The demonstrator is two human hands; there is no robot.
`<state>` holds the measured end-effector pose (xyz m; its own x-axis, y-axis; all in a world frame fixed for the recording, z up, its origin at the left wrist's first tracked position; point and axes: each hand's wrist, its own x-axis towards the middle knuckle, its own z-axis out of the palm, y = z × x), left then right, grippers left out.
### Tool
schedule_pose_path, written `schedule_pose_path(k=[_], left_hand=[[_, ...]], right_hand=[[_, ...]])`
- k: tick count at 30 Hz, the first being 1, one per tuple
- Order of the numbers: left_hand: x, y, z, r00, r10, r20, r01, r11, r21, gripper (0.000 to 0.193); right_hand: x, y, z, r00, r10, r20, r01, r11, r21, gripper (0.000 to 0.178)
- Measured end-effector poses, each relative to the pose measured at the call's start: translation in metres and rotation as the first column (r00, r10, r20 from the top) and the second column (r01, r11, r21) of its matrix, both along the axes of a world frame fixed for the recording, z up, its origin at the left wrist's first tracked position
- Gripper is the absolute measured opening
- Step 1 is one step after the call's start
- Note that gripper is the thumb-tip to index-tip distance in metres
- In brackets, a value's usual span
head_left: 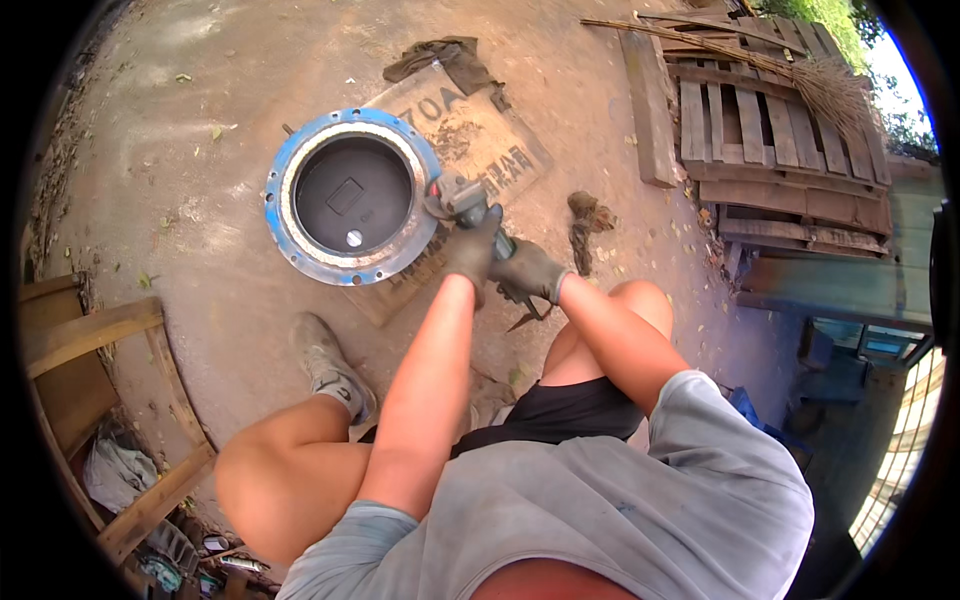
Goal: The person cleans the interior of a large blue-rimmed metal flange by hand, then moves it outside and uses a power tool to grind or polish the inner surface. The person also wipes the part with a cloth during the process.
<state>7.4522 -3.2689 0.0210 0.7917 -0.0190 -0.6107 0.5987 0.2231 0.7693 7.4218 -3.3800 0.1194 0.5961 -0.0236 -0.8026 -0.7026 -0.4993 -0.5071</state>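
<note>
In both gloved hands I hold an angle grinder (463, 197). My left hand (468, 252) is closed round its front part, close behind the head. Behind it, my right hand (531, 272) is wrapped round the rear of the tool's body. The grinder's head is at the right edge of a round metal flange (283, 218), blue on the outside with a bare, scraped inner ring and bolt holes. Whether the disc touches the flange I cannot tell. Inside the flange shows a dark grey surface with a rectangular outline and a small pale disc. Beneath its right side lies a flat board (450, 115) with stencilled marks.
Beyond the board lies a dark rag (447, 62), and a crumpled brown cloth (582, 222) is right of my hands. Wooden pallets (775, 130) with a twig broom (825, 88) are stacked at the far right. A wooden frame (95, 335) stands on the left.
</note>
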Motion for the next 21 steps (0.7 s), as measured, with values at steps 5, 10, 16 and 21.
schedule_pose_path(k=[5, 10, 16, 21], left_hand=[[0.016, 0.011, 0.019, 0.981, -0.194, -0.009, 0.193, 0.981, -0.017, 0.070], [0.004, 0.005, -0.009, 0.994, -0.075, 0.085, 0.058, 0.981, 0.184, 0.087], [-0.010, 0.012, -0.008, 0.986, -0.162, 0.024, 0.155, 0.969, 0.194, 0.072], [0.013, 0.025, 0.009, 0.952, -0.303, -0.034, 0.305, 0.946, 0.107, 0.070]], right_hand=[[-0.012, 0.002, -0.017, 0.993, -0.104, 0.063, 0.102, 0.994, 0.044, 0.044], [-0.010, 0.001, -0.020, 0.998, -0.062, 0.017, 0.060, 0.994, 0.093, 0.049], [-0.018, 0.013, -0.022, 0.993, -0.105, 0.056, 0.100, 0.991, 0.087, 0.042], [-0.020, 0.006, -0.037, 0.989, -0.136, 0.059, 0.125, 0.978, 0.170, 0.038]])
